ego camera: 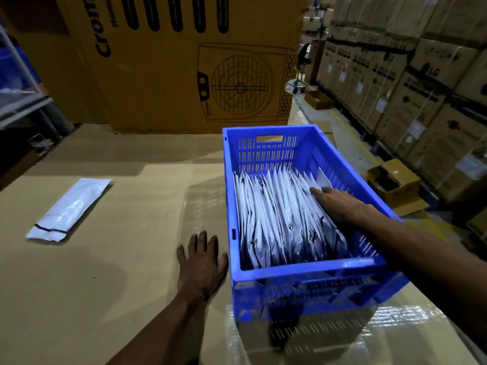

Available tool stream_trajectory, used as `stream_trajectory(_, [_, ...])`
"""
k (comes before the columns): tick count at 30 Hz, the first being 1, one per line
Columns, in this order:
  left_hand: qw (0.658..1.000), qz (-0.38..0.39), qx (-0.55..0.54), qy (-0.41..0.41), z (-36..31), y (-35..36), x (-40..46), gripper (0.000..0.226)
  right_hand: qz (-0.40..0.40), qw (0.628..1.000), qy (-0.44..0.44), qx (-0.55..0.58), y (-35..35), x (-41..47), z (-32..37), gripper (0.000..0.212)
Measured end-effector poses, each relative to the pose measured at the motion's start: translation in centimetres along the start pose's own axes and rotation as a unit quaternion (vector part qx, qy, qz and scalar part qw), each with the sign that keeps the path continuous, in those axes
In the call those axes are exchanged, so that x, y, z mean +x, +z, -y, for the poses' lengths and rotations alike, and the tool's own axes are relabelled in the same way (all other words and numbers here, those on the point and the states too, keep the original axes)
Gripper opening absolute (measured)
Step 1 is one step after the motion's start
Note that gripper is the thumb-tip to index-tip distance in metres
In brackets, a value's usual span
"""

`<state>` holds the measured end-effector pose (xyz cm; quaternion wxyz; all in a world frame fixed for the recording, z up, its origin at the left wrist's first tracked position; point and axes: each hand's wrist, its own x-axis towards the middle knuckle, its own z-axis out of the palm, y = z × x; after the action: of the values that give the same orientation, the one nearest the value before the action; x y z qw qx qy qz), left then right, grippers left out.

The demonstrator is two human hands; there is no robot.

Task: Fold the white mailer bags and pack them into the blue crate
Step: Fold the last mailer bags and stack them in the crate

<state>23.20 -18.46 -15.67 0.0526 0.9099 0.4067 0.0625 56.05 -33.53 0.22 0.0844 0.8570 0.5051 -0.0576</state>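
Inside blue crate (311, 270), right hand (340, 204) presses packed mailer bags (279, 217).

one blue crate (305, 270), one loose mailer bag (69, 209), two hands (201, 264)

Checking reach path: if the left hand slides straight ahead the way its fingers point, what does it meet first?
Probably nothing near: the left hand lies flat on the cardboard surface beside the blue crate; ahead looks free until the big box.
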Motion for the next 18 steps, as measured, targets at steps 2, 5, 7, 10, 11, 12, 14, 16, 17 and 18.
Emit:
stream_trajectory(2, [1.0,-0.004,0.005,-0.002,0.0,0.2,0.1,0.076,0.013,0.999,0.014,0.027,-0.3,0.3,0.4,0.06])
stream_trajectory(5, [1.0,-0.002,0.004,-0.004,0.0,0.3,0.1,0.075,0.017,0.998,0.01,0.059,-0.6,0.8,1.1,0.078])
stream_trajectory(7, [1.0,-0.002,0.001,-0.008,0.0,0.2,0.0,0.074,0.028,0.998,0.002,0.058,0.2,1.5,0.6,0.117])
stream_trajectory(10, [1.0,-0.009,-0.007,-0.006,0.0,0.1,0.0,0.071,0.05,0.994,0.033,0.087,0.4,1.0,1.1,0.102])
stream_trajectory(11, [1.0,-0.008,-0.005,-0.007,0.0,0.1,0.0,0.07,0.053,0.994,0.036,0.089,0.2,0.5,1.5,0.088])
stream_trajectory(12, [1.0,-0.008,-0.007,-0.007,0.0,0.2,0.0,0.07,0.057,0.994,0.036,0.083,0.0,0.1,2.0,0.077])
stream_trajectory(14, [1.0,-0.013,-0.018,-0.007,0.0,0.3,0.0,0.069,0.072,0.993,0.033,0.082,0.1,-0.1,2.3,0.066])
stream_trajectory(16, [1.0,-0.015,-0.013,-0.009,-0.1,0.3,0.1,0.069,0.081,0.99,0.041,0.106,0.3,0.4,1.8,0.07])
stream_trajectory(17, [1.0,-0.013,-0.01,-0.008,-0.1,0.2,0.1,0.07,0.08,0.988,0.053,0.118,0.6,0.8,1.6,0.076])
stream_trajectory(18, [1.0,-0.015,-0.01,-0.007,-0.1,0.2,0.1,0.07,0.075,0.988,0.061,0.119,0.6,1.2,1.5,0.08])
